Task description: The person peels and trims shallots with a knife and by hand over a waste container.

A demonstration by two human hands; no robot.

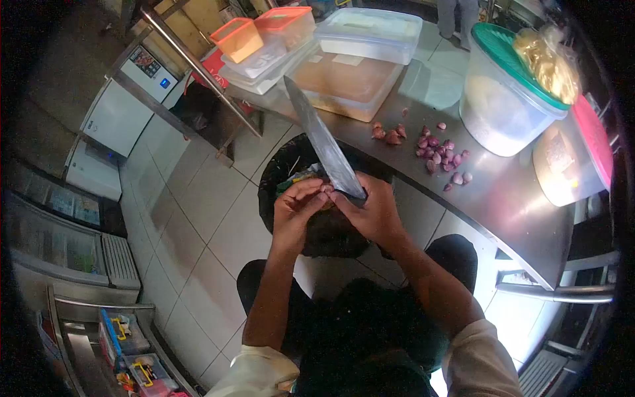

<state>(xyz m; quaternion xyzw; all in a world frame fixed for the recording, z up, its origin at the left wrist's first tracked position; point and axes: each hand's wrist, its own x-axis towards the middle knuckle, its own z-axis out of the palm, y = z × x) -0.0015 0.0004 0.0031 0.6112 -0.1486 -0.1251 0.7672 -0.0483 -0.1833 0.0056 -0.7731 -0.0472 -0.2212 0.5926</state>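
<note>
A large knife point(322, 143) points up and away, its handle end in my right hand point(374, 210), whose fingers are closed round it. My left hand point(296, 210) pinches a small shallot point(327, 188), and my right thumb touches it near the base of the blade. Both hands are above a black-lined bin point(268, 188) with scraps inside. On the steel table point(486, 215) beyond lies a group of purple shallots point(433, 151), with a few browner, unpeeled-looking ones point(393, 137) to their left.
Lidded plastic boxes point(347, 86) stand at the table's far end. A tub with a green lid point(506, 99) and one with a pink lid point(569, 159) stand at the right. A metal rail point(198, 69) rises at the left. Another person's legs point(458, 16) show at the top.
</note>
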